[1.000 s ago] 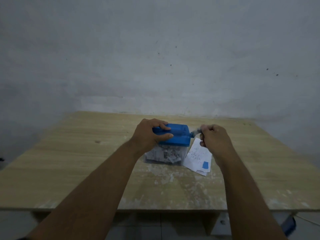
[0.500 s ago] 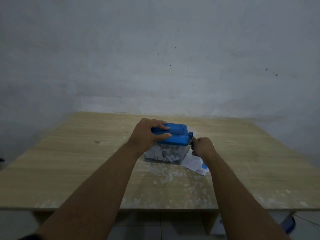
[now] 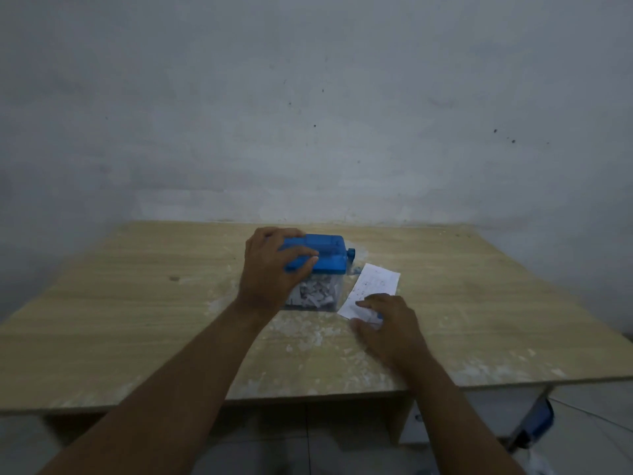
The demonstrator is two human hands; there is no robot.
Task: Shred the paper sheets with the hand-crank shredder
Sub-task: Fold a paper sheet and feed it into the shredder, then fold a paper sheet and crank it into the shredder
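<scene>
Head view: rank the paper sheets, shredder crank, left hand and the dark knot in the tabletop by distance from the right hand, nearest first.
1. Paper sheets: touching, under the right hand's fingertips.
2. Crank: beyond the sheets, on the right end of the shredder.
3. Left hand: farther left, gripping the shredder's top.
4. Dark knot: far left on the tabletop.

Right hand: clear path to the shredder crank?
Probably yes. Right hand rests on the paper sheets; the crank juts out toward it, nothing between. Left hand grips the shredder top, clear of it.
</scene>
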